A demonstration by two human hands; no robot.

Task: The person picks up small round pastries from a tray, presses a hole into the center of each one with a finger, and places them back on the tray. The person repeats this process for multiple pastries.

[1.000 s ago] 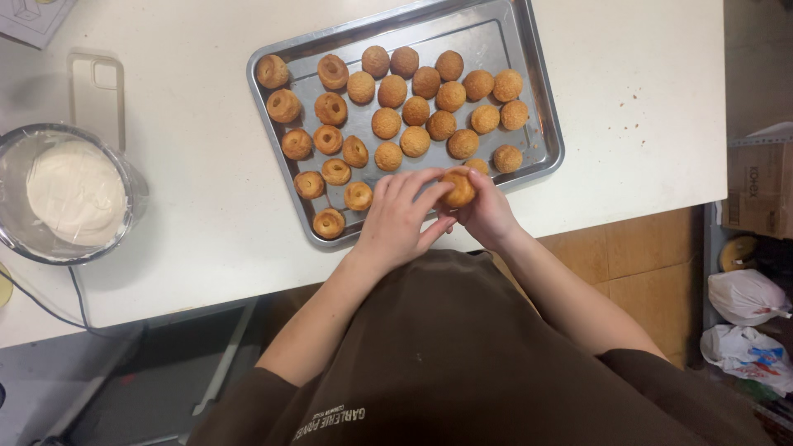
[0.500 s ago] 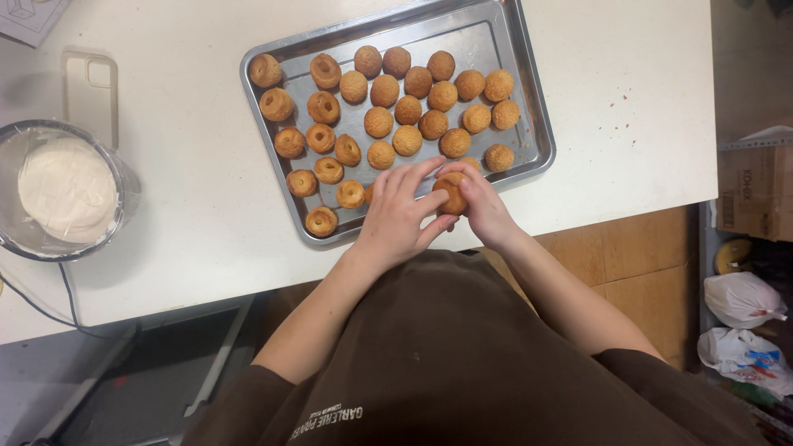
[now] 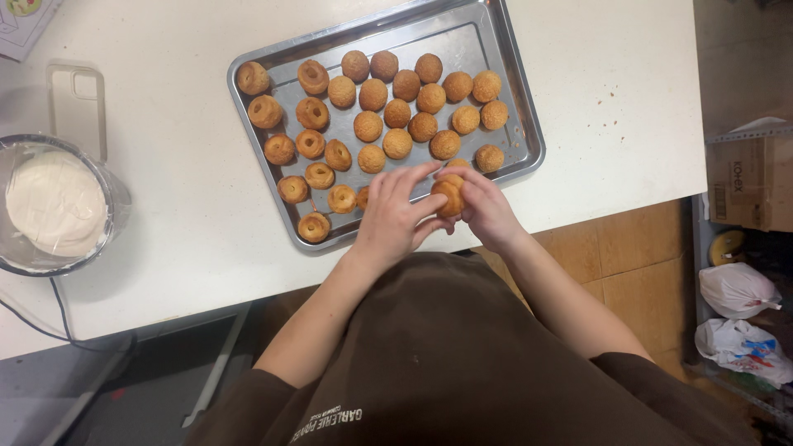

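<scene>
A metal baking tray (image 3: 505, 92) lies on the white table (image 3: 190, 206) and holds several round golden-brown pastry puffs (image 3: 397, 112). Those on the tray's left side (image 3: 312, 112) show a hollow in the top. Over the tray's near edge, my left hand (image 3: 393, 216) and my right hand (image 3: 482, 208) both grip one puff (image 3: 448, 195) between their fingertips. My brown apron fills the bottom of the view.
A clear bowl of white cream (image 3: 54, 203) stands at the table's left edge, with a cable running off below it. A clear phone case (image 3: 77, 104) lies behind the bowl. Shelves with a cardboard box (image 3: 747, 186) and plastic bags (image 3: 743, 347) stand at the right.
Both hands stay on the one puff at the tray's near edge, with only small finger shifts. The view has drifted slightly.
</scene>
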